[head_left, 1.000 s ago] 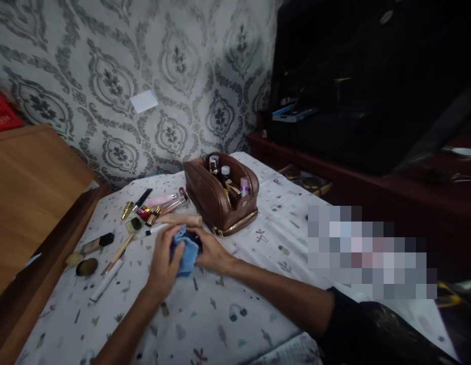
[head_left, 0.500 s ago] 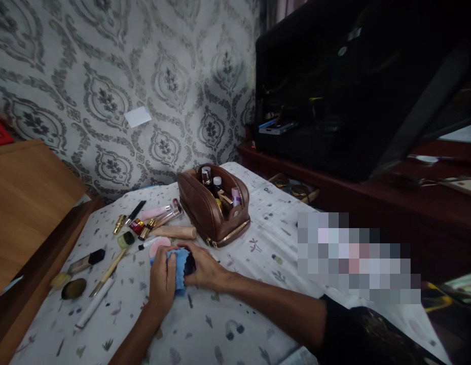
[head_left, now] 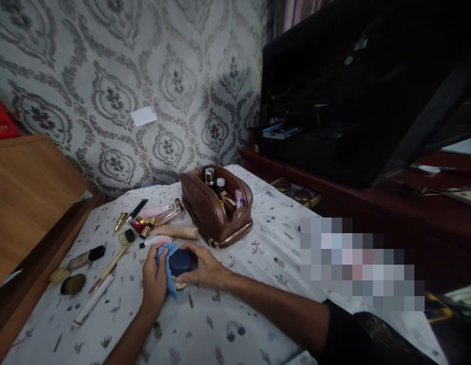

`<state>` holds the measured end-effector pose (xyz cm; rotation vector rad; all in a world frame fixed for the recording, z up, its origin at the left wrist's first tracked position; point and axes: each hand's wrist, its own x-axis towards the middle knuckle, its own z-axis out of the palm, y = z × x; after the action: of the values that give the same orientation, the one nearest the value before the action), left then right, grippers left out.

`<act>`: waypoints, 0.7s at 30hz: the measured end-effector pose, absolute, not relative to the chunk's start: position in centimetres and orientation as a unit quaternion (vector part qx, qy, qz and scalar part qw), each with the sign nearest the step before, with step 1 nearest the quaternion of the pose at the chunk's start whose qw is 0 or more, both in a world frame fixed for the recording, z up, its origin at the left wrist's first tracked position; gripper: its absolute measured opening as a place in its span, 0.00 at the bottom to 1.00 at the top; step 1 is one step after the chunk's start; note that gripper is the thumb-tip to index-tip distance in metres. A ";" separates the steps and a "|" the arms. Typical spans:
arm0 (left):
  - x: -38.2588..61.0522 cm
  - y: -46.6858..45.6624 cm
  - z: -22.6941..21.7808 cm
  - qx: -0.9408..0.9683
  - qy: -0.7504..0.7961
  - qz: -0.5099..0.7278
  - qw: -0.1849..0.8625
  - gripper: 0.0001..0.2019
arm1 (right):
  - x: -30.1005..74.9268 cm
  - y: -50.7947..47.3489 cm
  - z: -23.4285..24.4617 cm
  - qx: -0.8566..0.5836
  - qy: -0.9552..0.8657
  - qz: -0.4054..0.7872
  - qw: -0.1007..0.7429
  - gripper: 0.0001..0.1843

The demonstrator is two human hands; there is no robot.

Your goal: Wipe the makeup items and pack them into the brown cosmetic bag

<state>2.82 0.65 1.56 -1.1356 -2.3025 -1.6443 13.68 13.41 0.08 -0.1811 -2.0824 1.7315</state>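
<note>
My left hand [head_left: 155,276] is closed on a light blue cloth [head_left: 170,281] with a wavy edge, pressed to the side of a dark blue rounded case [head_left: 181,262]. The fingers of my right hand [head_left: 207,268] wrap round the case from the right. Under it shows a small beige round piece [head_left: 180,285]; whether it belongs to the case I cannot tell. Just beyond my hands lie a beige tube [head_left: 178,232] and a white tube with a black cap [head_left: 155,241]. A brown cosmetic bag [head_left: 203,205], unzipped, stands behind them with several bottles inside.
Left on the patterned tablecloth [head_left: 205,334] lie a brush [head_left: 108,271], a white pen-like stick [head_left: 94,300], a foundation bottle [head_left: 86,257], an olive round lid [head_left: 73,284], a small jar [head_left: 126,237] and nail polish [head_left: 138,224]. A television [head_left: 334,101] stands at right; wooden furniture [head_left: 33,197] at left.
The cloth has slid left off the case, so its dark blue top now shows. A beige round piece has come into sight below it. The camera view has shifted slightly.
</note>
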 end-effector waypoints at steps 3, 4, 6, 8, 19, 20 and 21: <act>3.1 0.5 1.7 -0.371 -0.750 -0.546 0.041 0.16 | 13.9 13.5 0.5 -0.047 -0.763 0.612 0.202 0.37; 3.3 0.4 1.7 -0.376 -0.746 -0.548 0.044 0.16 | 13.9 13.5 0.6 -0.044 -0.770 0.604 0.202 0.38; 3.9 0.1 1.8 -0.405 -0.732 -0.545 0.058 0.17 | 14.0 13.4 0.5 -0.035 -0.780 0.587 0.214 0.39; 4.4 -0.2 1.6 -0.466 -0.715 -0.516 0.073 0.19 | 14.1 13.3 0.2 -0.019 -0.792 0.557 0.249 0.36; 4.4 0.0 0.9 -0.559 -0.741 -0.361 0.094 0.20 | 14.1 13.5 -0.8 -0.015 -0.840 0.506 0.196 0.56; 4.3 0.0 1.0 -0.566 -0.735 -0.363 0.089 0.17 | 14.1 13.5 -0.8 -0.017 -0.841 0.506 0.191 0.58; 4.3 -0.1 1.2 -0.572 -0.728 -0.367 0.086 0.15 | 14.1 13.4 -0.8 -0.018 -0.841 0.506 0.189 0.58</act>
<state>4.30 -0.12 1.20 -1.7056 -2.1700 -1.0944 14.05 13.44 -0.78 -0.0511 -2.3655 1.4215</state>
